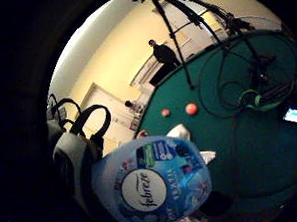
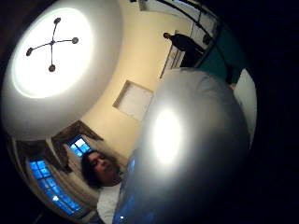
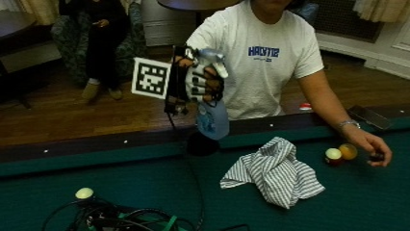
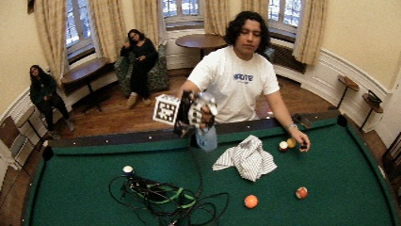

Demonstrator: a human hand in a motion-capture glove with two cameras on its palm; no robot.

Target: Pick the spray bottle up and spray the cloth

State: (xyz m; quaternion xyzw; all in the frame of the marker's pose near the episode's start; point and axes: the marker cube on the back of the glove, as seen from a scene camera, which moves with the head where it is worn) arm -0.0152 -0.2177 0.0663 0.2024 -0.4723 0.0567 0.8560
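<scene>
Right hand (image 3: 200, 82) upper centre, fingers wrapped around spray bottle (image 3: 212, 119), held above the table (image 3: 154, 178); striped cloth (image 3: 275, 174) lower right; bare hand (image 3: 375, 147) at 2 balls (image 3: 340, 154).

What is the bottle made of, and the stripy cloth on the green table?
The spray bottle looks like see-through bluish plastic; its side shines in the thumb-side palm view. The cloth looks like soft woven fabric, probably cotton: it lies crumpled in folds on the table.

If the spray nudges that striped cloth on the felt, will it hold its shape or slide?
The striped cloth lies crumpled in soft folds on the green table, so it is probably floppy and light. A mist from the spray bottle, held in the right hand above the rail, likely would not shift it; felt probably grips fabric.
</scene>
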